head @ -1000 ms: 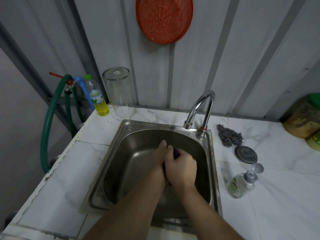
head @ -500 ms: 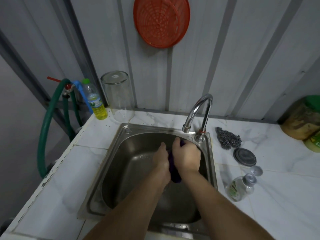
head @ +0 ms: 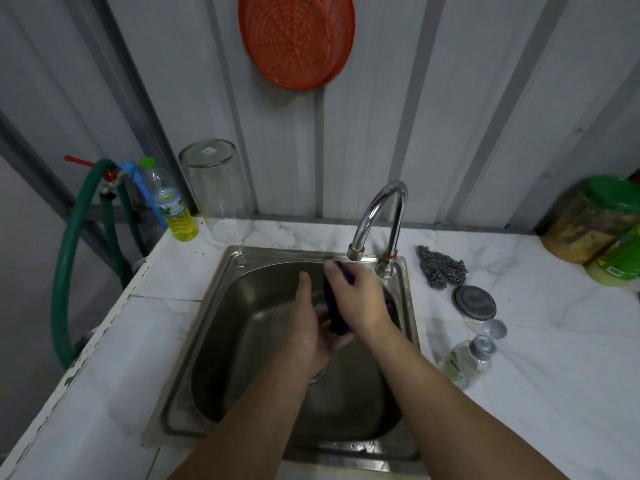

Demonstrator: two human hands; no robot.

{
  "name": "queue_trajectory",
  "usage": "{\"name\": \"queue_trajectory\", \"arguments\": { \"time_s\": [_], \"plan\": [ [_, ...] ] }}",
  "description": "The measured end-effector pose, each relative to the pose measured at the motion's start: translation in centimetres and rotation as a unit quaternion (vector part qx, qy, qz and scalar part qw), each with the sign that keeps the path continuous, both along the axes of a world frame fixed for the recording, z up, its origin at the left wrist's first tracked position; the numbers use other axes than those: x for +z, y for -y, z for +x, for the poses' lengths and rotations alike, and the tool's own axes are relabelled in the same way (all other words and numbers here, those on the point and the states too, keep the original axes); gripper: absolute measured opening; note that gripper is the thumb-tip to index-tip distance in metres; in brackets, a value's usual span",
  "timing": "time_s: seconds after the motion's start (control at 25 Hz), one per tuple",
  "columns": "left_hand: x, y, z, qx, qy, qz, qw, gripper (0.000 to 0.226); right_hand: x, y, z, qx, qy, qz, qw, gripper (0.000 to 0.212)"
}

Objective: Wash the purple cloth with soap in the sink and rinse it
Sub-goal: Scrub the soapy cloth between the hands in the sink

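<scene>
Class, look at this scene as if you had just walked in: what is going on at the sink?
A person stands at a steel sink and works a purple cloth between both bare hands. The left hand cups the cloth from below; the right hand presses it from above, just under the faucet. The left hand looks wet. No water stream is clearly visible. A small clear bottle, likely soap, lies on the counter to the right, beside a steel scrubber.

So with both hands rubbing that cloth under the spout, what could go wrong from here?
The right hand works the purple cloth close under the faucet, so knuckles may knock the spout. Splashes could reach the clear bottle lying near the sink rim. The left hand looks wet, so its grip may slip.
</scene>
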State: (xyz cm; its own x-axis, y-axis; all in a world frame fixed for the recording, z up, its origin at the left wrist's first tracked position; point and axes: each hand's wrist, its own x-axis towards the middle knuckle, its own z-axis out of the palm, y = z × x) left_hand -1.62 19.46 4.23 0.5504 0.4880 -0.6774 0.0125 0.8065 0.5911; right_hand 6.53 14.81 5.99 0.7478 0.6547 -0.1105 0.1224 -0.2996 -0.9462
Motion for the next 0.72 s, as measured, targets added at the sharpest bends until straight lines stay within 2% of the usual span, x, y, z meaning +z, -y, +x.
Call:
{"name": "queue_trajectory", "arguments": {
  "time_s": [0.08,0.16,0.24,0.28,0.32,0.36,0.4,0.44,0.56,0.64,0.68,0.72],
  "plan": [
    [0.3,-0.1,0.2,0.018,0.11,-0.022,0.994,0.065,0.1,0.9,-1.1,0.074,-0.01,0.007,0.997,0.044],
    [-0.5,-0.8,0.0,0.039,0.128,-0.02,0.991,0.052,-0.1,1.9,-1.0,0.009,-0.035,0.05,0.998,0.037],
    [-0.7,-1.3,-0.6,0.049,0.144,-0.027,0.988,0.053,-0.5,2.8,0.7,-0.094,-0.035,0.025,0.995,0.028],
    [-0.9,-1.5,-0.9,0.042,0.162,-0.048,0.985,0.055,-0.5,3.0,1.6,-0.087,-0.075,-0.009,0.993,0.032],
    [-1.1,-1.5,-1.1,0.036,0.178,-0.072,0.981,0.053,-0.7,3.2,2.1,-0.059,-0.182,-0.019,0.981,0.042],
    [-1.0,-1.5,-1.3,0.027,0.181,-0.087,0.979,0.052,-0.9,3.2,2.3,-0.035,-0.292,-0.007,0.956,0.046],
    [-1.0,-1.4,-1.3,0.021,0.163,-0.086,0.983,0.053,-1.1,3.0,2.2,-0.035,-0.333,0.024,0.942,0.042],
    [-1.0,-1.3,-1.1,0.015,0.144,-0.077,0.987,0.055,-1.1,2.6,2.2,-0.056,-0.316,0.063,0.945,0.034],
    [-1.0,-1.5,-0.3,0.031,0.069,-0.03,0.997,0.049,-0.5,2.0,1.9,-0.139,-0.143,0.121,0.972,0.013],
    [-0.7,-1.5,0.5,0.048,0.054,-0.02,0.997,0.047,0.4,2.3,-0.1,-0.128,-0.101,0.147,0.976,0.013],
    [-0.5,-1.6,0.9,0.059,0.052,-0.016,0.997,0.047,0.5,2.4,-1.5,-0.106,-0.072,0.129,0.983,0.014],
    [-0.5,-1.6,1.1,0.069,0.048,-0.011,0.996,0.046,0.5,2.5,-3.2,-0.078,-0.021,0.084,0.993,0.023]
  ]
}}
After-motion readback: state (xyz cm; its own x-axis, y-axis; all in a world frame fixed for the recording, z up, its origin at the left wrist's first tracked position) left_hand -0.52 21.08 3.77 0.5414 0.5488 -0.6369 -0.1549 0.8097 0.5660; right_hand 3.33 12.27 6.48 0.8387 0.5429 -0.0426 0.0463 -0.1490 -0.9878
